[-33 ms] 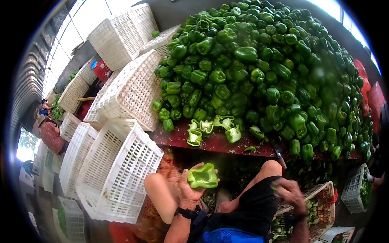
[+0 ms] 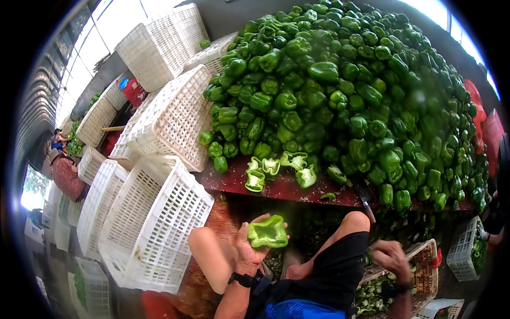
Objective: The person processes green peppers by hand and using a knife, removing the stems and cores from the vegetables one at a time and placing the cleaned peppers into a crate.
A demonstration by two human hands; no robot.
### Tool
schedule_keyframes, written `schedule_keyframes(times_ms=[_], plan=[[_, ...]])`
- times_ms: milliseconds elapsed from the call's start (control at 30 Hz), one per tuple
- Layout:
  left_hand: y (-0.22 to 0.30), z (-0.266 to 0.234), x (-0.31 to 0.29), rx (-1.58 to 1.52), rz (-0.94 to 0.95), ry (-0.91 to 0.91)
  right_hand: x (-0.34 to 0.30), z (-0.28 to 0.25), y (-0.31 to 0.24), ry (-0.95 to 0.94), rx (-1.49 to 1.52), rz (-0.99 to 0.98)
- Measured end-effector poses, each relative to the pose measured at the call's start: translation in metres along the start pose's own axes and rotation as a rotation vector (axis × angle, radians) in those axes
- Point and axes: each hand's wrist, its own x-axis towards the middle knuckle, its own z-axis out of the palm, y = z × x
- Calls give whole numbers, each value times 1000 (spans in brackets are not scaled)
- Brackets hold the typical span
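My left hand (image 2: pixel 249 251) is closed around a hollowed-out piece of green bell pepper (image 2: pixel 267 232), its pale inner side facing up, above my lap. Over by the crate of pepper scraps (image 2: pixel 433 276) on the right is my right hand (image 2: pixel 390 257), fingers curled; whatever they hold, if anything, is hidden. Several cut pepper pieces (image 2: pixel 255 181) lie at the front of the red table (image 2: pixel 276 186). At that table's edge rests a knife (image 2: pixel 365 198), its handle toward me.
A large heap of whole green peppers (image 2: pixel 324 101) covers the table. White plastic crates (image 2: pixel 159 228) stand at my left, with more stacked (image 2: pixel 170 111) behind. Another crate (image 2: pixel 465 250) holds green produce at far right. A person (image 2: pixel 68 175) sits far left.
My right hand has moved right and slightly down, away from my thigh and toward the scrap crate. The left hand and its bell pepper piece have barely shifted.
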Motion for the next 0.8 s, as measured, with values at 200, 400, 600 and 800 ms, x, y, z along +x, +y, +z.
schedule_keyframes(times_ms=[200,400,600,800], plan=[[-23,10,7,68,-83,-99,-15,19,36,458,-103,-36],[-27,2,11,244,-138,-65,74,160,-27,36,-190,-544],[-32,-24,9,492,-207,108,104,206,-11,-19,-251,-745],[-33,-27,2,223,-242,163,98,168,-20,-244,280,-707]])
